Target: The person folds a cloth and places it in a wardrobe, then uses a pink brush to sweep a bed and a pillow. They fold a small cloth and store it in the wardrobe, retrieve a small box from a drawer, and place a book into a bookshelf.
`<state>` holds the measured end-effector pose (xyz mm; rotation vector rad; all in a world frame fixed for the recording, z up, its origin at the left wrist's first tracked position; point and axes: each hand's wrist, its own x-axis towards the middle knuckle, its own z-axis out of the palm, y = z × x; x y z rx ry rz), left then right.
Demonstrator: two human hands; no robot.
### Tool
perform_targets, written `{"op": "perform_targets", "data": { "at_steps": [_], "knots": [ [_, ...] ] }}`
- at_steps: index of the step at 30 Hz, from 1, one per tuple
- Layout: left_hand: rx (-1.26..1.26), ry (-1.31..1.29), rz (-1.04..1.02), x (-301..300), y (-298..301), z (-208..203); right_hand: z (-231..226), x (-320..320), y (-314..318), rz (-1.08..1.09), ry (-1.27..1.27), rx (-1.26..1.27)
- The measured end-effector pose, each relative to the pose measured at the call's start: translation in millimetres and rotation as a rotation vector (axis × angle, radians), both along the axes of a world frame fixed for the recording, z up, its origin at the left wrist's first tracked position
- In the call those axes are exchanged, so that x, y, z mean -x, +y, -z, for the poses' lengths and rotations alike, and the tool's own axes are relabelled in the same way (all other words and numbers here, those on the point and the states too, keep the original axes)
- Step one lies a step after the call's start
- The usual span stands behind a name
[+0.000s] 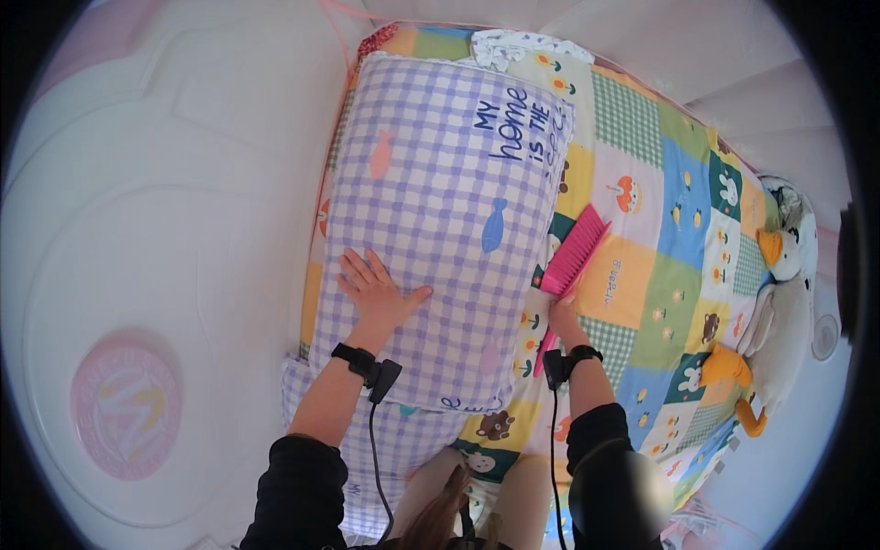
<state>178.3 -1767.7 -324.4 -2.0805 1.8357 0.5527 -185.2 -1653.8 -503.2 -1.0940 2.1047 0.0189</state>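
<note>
My left hand [374, 295] lies flat on a purple-and-white checked pillow [431, 211], fingers spread and holding nothing. The pillow carries fish shapes and dark lettering. Off its right edge, my right hand [565, 318] is closed round the handle of a bright pink bed brush [577, 249]. The brush's bristles point to the right, just over the patchwork bed sheet [632, 284]. Part of the handle runs back under my right wrist, and my fingers hide its middle. Each wrist wears a black strap with a small box and cable.
A second checked pillow [316, 403] lies partly under the first, near my knees. White plush toys with orange parts [779, 339] rest along the right edge of the bed. A crumpled white cloth [532, 46] sits at the far end. A pale moulded panel [183, 257] borders the left side.
</note>
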Motion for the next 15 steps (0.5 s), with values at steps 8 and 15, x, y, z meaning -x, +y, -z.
{"op": "perform_targets", "data": {
  "at_steps": [8,15],
  "knots": [
    [-0.026,-0.034,-0.02,5,-19,29,-103,2,3,0.462,-0.635,0.346],
    [-0.052,-0.165,-0.05,11,-25,55,-215,-101,-28,-0.051,-0.255,0.416]
  ]
}}
